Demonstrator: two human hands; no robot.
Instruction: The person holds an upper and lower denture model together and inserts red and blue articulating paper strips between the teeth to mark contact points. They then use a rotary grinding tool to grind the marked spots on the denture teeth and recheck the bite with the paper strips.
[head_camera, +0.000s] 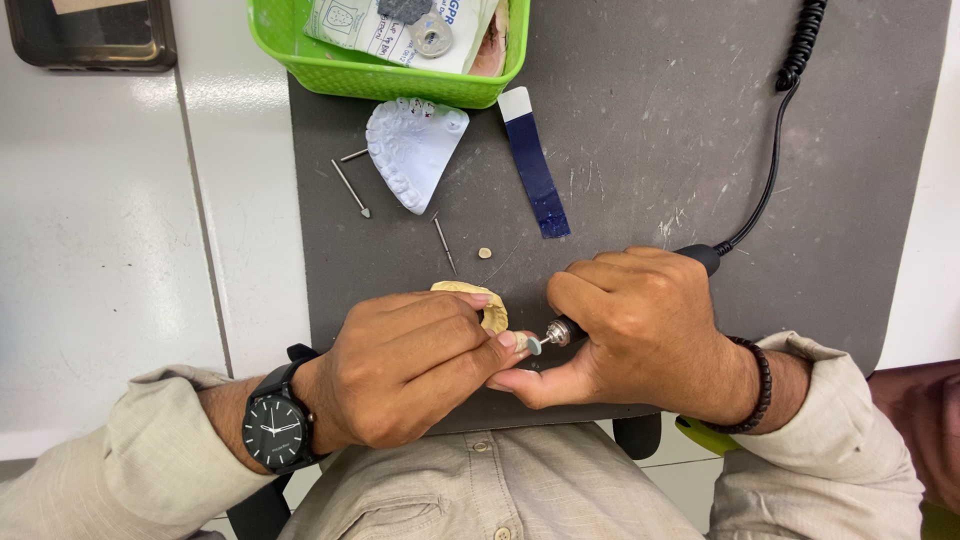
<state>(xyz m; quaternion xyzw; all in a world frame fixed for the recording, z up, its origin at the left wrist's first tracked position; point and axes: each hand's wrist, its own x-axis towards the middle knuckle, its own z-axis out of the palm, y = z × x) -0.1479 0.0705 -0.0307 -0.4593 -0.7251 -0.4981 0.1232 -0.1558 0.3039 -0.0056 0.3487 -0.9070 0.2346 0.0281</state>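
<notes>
My left hand grips a small yellowish arch-shaped dental cast, most of it hidden under my fingers. My right hand is closed around a black corded rotary handpiece; its metal nose with a small pale tip sits just beside the cast, at my left fingertips. Both hands meet near the front edge of a dark grey mat. A black wristwatch is on my left wrist and a dark bead bracelet on my right.
A white plaster tooth cast lies on the mat, with thin metal burs and a blue strip beside it. A green basket holding packets stands at the back. The handpiece's coiled cord runs to the far right. A dark tray sits top left.
</notes>
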